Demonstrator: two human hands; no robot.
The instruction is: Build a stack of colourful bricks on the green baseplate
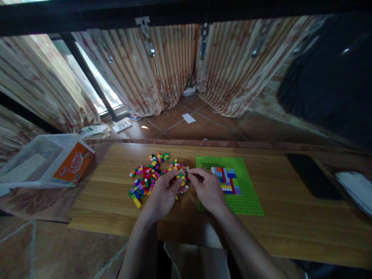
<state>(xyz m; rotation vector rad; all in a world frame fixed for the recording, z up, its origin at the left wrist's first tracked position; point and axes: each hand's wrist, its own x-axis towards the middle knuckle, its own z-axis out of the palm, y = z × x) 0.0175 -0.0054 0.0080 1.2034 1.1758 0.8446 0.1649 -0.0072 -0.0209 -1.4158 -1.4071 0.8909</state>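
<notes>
Small multicoloured building bricks [145, 181] lie in a loose heap on the table. At the heap's right side is my left hand [164, 192], its thumb and forefinger closed around a few yellow and green bricks [181, 176]. My right hand [208, 189] faces it, fingertips pinched together close to those bricks; whatever is between them is too small to make out. Under and beyond the right hand lies a green studded baseplate [250, 199]. On it sits a flat patch of blue, red, white and yellow bricks [228, 180], partly covered by that hand.
The wooden table [101, 201] runs wide across the view. A clear plastic bin [37, 159] with an orange label stands off its left end. A dark flat slab [314, 176] and a white object [356, 190] are at the right. Curtains [174, 66] hang behind.
</notes>
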